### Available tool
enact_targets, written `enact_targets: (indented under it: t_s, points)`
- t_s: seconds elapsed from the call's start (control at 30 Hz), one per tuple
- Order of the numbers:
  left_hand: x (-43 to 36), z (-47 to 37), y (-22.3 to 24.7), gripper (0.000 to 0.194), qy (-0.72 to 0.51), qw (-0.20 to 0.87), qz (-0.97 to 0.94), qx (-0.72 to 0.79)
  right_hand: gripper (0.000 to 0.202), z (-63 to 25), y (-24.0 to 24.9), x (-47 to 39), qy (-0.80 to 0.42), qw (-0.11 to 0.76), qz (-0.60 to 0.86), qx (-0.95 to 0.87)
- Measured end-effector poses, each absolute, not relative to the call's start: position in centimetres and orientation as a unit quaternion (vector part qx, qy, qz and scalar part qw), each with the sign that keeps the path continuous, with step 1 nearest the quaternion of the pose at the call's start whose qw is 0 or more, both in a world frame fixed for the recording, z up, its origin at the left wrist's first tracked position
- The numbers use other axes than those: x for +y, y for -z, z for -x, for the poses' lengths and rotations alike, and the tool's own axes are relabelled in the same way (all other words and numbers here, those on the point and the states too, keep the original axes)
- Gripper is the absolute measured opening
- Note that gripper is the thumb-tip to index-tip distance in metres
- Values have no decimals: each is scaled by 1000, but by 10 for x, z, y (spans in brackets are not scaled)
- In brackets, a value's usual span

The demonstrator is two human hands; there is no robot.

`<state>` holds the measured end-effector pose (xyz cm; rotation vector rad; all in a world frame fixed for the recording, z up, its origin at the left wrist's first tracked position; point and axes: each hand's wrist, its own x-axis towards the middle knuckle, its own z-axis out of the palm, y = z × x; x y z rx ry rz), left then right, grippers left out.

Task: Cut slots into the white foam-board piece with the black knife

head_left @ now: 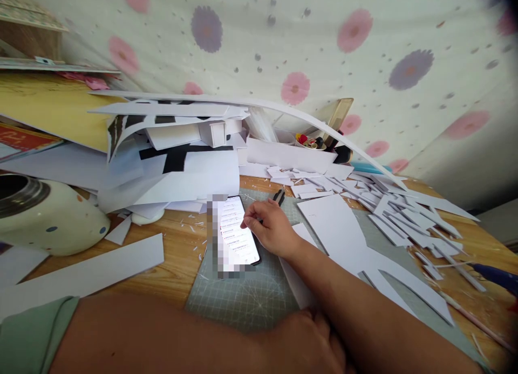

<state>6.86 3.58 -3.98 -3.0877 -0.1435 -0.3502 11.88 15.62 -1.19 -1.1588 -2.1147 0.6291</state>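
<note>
A smartphone (238, 239) with a lit screen of text lines lies on the green cutting mat (246, 304); part of it is blurred out. My right hand (269, 225) is over the phone's right edge, fingers bent and a fingertip at the screen. A slim black tool (279, 196) sticks out beyond this hand and seems held in it; its kind is hidden. Low in the view, my left hand (309, 339) is curled closed against my right forearm. What it holds, if anything, cannot be seen. White foam board pieces (334, 223) lie beside and under my right arm.
Many white board offcuts (396, 206) are heaped at the right, near a blue-handled tool (496, 277). A cream spotted pot (52, 215) lies at the left. Behind stand stacked white sheets with black strips (194, 177) and a long curved white strip (307, 115).
</note>
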Motion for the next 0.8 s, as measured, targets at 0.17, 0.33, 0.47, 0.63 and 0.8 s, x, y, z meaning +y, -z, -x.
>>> enact_targets:
  t_s: [0.17,0.33,0.47,0.63,0.8]
  points:
    - [35,-67,40,11,118,14,992,-43,9,-120,15,158,-223,318,438,-810]
    - [35,-66,40,9,115,11,992,-44,10,-120,14,154,-213,332,423,-815]
    - [35,-66,40,11,115,7,992,-43,12,-120,9,151,-218,317,411,-827]
    - [32,-70,45,10,116,2,992,-54,16,-119,9,151,-247,306,420,-818]
    - [29,-72,55,11,125,5,990,-58,17,-120,12,153,-269,350,427,-790]
